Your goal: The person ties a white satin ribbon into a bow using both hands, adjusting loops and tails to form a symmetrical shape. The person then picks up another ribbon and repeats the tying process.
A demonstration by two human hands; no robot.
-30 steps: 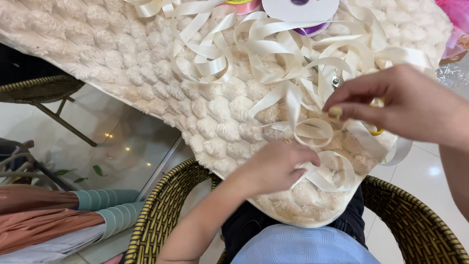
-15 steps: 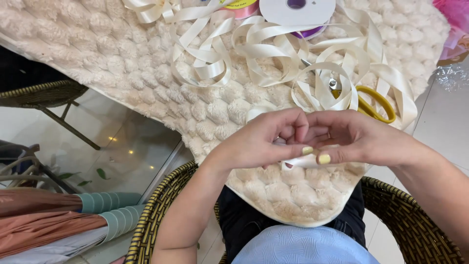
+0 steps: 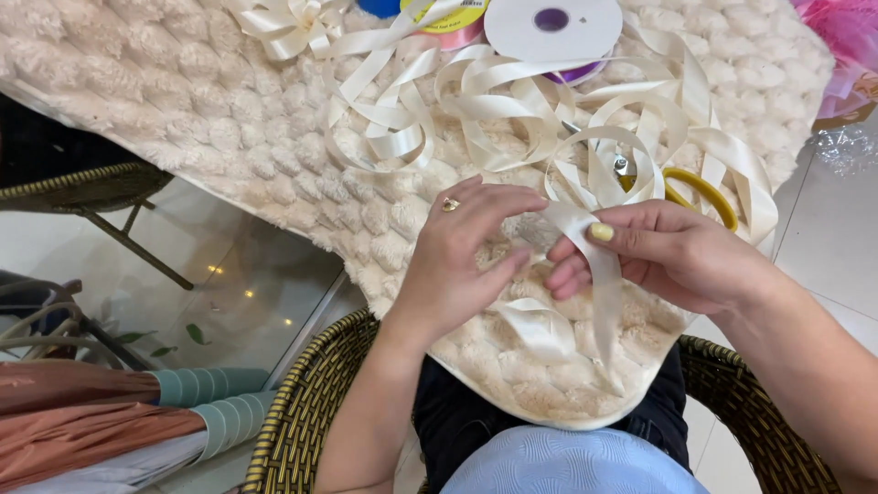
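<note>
- fluffy cream blanket [image 3: 165, 101] covers the worktop and hangs over the person's lap; everything below placed relative to it.
- woven wicker chair [image 3: 302, 421] at blanket's lower edge, person seated in it, dark trousers showing under the blanket.
- loose cream ribbon [image 3: 476, 101] sprawled in loops across blanket's upper middle, one strand running down to the hands.
- white ribbon spool [image 3: 553, 26] at blanket's top edge, purple hub, more coloured spools just beside it.
- rolled teal and rust fabric [image 3: 110, 421] on floor, well off blanket's lower left.
- left hand [image 3: 462, 256] at blanket's lower centre, ring on one finger, fingers pinching the ribbon strand.
- right hand [image 3: 663, 252] just right of it, fingers closed on the same strand, yellow nail on top; strand tail drops below onto blanket.
- yellow-handled scissors [image 3: 704, 187] on blanket just above right hand, partly under ribbon loops.
- finished cream bow [image 3: 293, 20] at blanket's top left.
</note>
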